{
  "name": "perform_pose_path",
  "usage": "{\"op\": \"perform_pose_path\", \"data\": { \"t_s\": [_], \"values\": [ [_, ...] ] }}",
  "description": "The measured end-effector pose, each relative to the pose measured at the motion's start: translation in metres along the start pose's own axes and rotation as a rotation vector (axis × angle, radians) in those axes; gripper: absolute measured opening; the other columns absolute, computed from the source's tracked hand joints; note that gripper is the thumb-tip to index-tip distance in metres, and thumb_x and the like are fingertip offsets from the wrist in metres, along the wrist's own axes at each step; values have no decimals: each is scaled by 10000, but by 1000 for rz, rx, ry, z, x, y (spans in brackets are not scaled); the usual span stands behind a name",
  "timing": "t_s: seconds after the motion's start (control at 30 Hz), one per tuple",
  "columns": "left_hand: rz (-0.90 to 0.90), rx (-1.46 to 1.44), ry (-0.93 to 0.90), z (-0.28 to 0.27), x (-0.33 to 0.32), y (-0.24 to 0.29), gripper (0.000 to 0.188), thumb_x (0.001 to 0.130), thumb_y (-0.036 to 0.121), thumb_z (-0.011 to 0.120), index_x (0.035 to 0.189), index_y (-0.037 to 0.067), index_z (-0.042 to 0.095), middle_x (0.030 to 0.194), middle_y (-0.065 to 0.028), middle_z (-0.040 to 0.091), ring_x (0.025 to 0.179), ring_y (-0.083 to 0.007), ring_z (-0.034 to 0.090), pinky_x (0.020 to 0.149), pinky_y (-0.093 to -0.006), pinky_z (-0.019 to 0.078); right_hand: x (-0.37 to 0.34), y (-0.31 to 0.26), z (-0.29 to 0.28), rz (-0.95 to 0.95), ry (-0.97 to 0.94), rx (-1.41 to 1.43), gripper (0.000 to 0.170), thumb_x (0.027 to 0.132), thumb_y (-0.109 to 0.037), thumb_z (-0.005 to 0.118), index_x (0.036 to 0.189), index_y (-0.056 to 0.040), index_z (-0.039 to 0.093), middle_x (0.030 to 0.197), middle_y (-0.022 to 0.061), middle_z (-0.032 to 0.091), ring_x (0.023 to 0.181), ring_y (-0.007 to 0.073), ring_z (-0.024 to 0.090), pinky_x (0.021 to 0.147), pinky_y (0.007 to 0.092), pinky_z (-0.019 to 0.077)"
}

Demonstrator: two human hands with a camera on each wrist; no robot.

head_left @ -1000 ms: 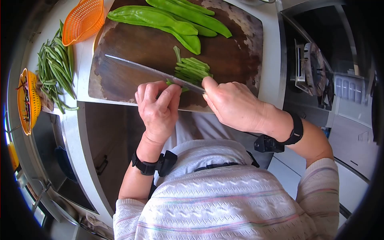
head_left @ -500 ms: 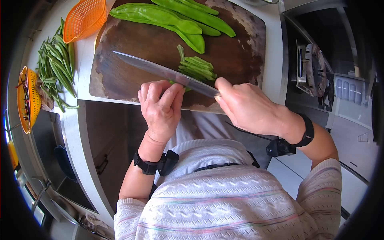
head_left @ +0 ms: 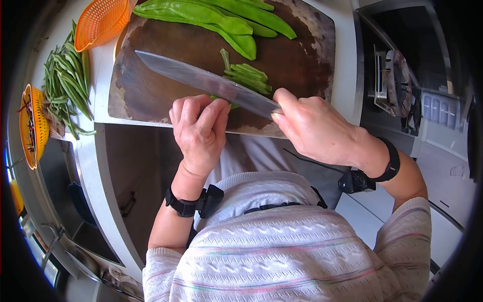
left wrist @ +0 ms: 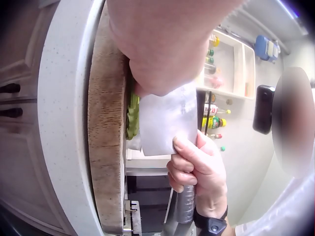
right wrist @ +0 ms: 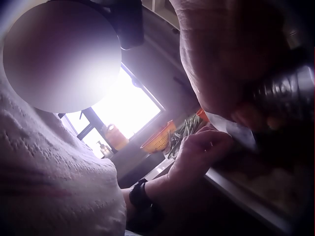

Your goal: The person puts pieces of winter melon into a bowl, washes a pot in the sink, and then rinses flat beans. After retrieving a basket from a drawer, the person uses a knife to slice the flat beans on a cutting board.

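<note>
My right hand (head_left: 319, 128) grips a cleaver (head_left: 201, 83), thumb and a finger pinching the blade near its handle. Its broad blade slants across the cutting board (head_left: 166, 103), beside the left fingertips. My left hand (head_left: 198, 128), fingers curled, holds a piece of flat green bean (head_left: 234, 106) at the board's near edge; most of the piece is hidden under the fingers and blade. Just beyond the blade lies a small pile of cut bean strips (head_left: 247, 78). In the left wrist view the blade (left wrist: 167, 123) stands upright beside green bean pieces (left wrist: 133, 115).
Whole flat bean pods (head_left: 201, 17) lie across the board's far side. Left of the board are an orange basket (head_left: 103, 25), a heap of thin green beans (head_left: 70, 75) and a yellow basket (head_left: 40, 126) with dark contents. A stove (head_left: 395, 85) is at the right.
The right hand and cleaver have shifted right since the first frame, and the blade now leans to show more of its flat side. The left hand keeps its hold at the near edge.
</note>
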State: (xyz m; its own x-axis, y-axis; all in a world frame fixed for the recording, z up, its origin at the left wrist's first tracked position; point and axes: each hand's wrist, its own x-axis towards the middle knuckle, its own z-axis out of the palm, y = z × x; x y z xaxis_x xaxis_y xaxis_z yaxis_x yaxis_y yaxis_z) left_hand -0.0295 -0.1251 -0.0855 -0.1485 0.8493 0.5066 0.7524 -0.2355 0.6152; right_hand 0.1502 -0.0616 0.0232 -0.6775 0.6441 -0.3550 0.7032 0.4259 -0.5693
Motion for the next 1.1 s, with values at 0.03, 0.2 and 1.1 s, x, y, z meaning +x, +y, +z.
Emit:
{"op": "perform_pose_path", "data": {
  "t_s": [0.03,0.2,1.1],
  "values": [
    [-7,-3,-1,1,-1,-1,178,659,38,732,799,110,649,816,-18,556,781,-218,513,692,-332,397,1,1,1,3,-7,-1,180,900,-102,508,872,27,384,584,217,524,584,425,548,491,467,402],
    [-11,0,-1,0,0,0,178,650,46,734,794,111,652,815,-16,556,782,-215,518,692,-329,402,14,4,13,-51,23,4,148,864,-76,500,830,39,414,600,224,567,606,415,588,536,483,463],
    [6,21,-9,-5,2,0,146,691,17,730,814,69,670,831,-47,590,776,-217,548,662,-304,470,6,7,7,15,2,-23,161,875,-93,505,839,35,413,582,216,561,594,401,590,526,468,465]
  ]
}}
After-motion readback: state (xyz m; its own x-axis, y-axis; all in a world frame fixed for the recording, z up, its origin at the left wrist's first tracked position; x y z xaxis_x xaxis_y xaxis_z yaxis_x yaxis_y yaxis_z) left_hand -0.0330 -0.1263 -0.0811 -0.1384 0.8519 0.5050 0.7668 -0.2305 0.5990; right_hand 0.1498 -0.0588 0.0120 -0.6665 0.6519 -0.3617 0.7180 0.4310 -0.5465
